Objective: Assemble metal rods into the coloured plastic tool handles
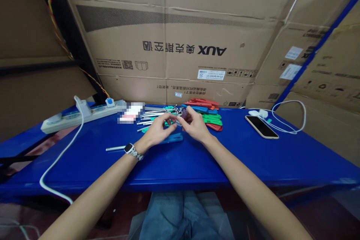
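My right hand (pixel 194 124) is closed, its thumb and fingers pinching a small dark purple piece (pixel 184 113). Close against it, my left hand (pixel 161 129) bends its fingers inward towards the right thumb; whatever lies at its fingertips is too small to make out. Behind and under both hands lies a pile of silver metal rods (pixel 152 113), some with teal parts. Red plastic handles (pixel 202 102), blue handles (pixel 206 109) and green handles (pixel 212 119) are stacked just right of the pile. Below my left hand rests a blue handle (pixel 173 138), with a silver rod (pixel 115 149) left of the wrist.
A phone (pixel 262 126) lies on the blue table (pixel 180 168) at right, beside a white charger and cable (pixel 294 132). At left stands a power strip (pixel 92 114) with a white cable hanging over the edge. A cardboard wall (pixel 180 26) closes off the back.
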`<state>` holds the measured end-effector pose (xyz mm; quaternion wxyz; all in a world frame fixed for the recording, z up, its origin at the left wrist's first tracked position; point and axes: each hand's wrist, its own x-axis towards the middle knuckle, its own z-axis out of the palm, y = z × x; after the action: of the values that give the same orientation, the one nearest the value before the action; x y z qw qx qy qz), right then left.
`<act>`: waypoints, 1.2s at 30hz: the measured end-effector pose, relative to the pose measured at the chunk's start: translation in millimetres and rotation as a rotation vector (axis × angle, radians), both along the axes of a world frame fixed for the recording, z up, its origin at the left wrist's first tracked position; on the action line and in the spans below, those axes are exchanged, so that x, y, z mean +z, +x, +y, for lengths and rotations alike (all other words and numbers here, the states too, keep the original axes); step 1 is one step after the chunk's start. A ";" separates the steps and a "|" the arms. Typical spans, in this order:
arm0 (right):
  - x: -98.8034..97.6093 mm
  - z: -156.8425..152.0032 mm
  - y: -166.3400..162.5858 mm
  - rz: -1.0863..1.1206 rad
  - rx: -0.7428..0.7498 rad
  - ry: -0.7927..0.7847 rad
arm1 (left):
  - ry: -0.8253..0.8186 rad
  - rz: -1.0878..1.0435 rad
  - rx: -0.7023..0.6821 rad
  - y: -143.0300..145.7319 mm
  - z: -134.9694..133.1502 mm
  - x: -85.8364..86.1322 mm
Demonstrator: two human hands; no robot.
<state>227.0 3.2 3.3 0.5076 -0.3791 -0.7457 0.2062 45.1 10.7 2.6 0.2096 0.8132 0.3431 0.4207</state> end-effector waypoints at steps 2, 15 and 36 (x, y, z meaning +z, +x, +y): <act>0.3 0.3 0.0 0.005 0.001 -0.004 | 0.010 -0.192 0.035 6.8 2.0 16.4; 11.0 -4.0 4.5 0.130 0.095 -0.160 | -0.034 -0.394 -0.050 34.3 9.7 37.2; 15.8 -12.2 9.1 0.108 0.218 -0.131 | -0.009 -0.385 -0.162 30.9 6.4 32.7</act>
<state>236.1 -8.9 19.1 0.4957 -0.3166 -0.7391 0.3284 76.0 17.1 35.4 0.3081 0.7419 0.2320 0.5485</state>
